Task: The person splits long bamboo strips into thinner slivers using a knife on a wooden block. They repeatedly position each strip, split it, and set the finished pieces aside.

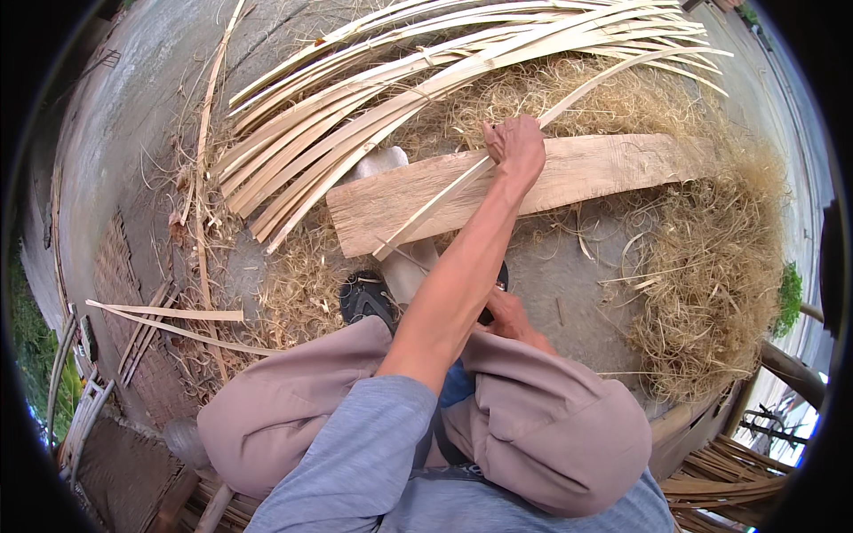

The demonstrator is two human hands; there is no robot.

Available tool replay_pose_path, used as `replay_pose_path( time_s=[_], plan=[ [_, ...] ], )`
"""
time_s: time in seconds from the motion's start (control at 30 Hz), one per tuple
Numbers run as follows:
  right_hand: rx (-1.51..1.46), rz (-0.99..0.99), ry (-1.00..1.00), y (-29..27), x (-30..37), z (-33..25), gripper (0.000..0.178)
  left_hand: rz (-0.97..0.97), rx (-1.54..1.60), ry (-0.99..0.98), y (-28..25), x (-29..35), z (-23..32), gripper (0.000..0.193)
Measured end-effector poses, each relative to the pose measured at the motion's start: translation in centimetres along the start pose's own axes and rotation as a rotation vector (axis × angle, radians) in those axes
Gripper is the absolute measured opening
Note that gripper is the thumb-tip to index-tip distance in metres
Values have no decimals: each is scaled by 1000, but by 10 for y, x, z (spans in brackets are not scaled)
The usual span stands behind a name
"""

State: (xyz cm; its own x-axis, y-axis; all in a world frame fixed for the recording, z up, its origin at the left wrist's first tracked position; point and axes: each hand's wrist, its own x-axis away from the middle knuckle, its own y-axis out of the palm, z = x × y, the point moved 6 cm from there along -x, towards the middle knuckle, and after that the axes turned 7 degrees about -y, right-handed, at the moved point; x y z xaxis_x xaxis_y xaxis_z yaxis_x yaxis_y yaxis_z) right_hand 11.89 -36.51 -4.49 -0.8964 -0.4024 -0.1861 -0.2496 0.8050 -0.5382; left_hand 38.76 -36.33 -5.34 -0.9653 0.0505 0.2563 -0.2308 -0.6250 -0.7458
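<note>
My left hand [515, 145] is closed round a long pale bamboo strip [433, 209], over a wooden board [613, 169]. One end of the strip lies across the board's near left edge; the other curves away to the far right. My left forearm crosses in front of my body. Between my knees, my right hand [513, 320] is curled beside a dark shoe, partly covered by my left arm and trouser leg. What its fingers hold, if anything, is hidden.
Many pale bamboo strips [373, 107] lie fanned out beyond the board. Curly shavings [702, 284] are heaped at the right and around the board. Two loose strips [178, 313] rest at the left. A sandal [366, 298] is near the board's left end.
</note>
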Motion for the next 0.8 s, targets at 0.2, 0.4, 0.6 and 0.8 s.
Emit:
replay_pose_path(
  time_s=[0.2,0.4,0.6,0.8],
  plan=[
    [-302,12,474,3,-22,15,32,110,-5,125,5,17,-27,30],
    [-240,119,497,14,-38,30,33,225,4,175,4,24,-23,32],
    [-256,-7,532,28,-39,34,32,318,-14,231,10,24,-26,30],
    [-238,-175,519,27,-47,31,41,248,-83,197,16,18,-27,32]
  ],
)
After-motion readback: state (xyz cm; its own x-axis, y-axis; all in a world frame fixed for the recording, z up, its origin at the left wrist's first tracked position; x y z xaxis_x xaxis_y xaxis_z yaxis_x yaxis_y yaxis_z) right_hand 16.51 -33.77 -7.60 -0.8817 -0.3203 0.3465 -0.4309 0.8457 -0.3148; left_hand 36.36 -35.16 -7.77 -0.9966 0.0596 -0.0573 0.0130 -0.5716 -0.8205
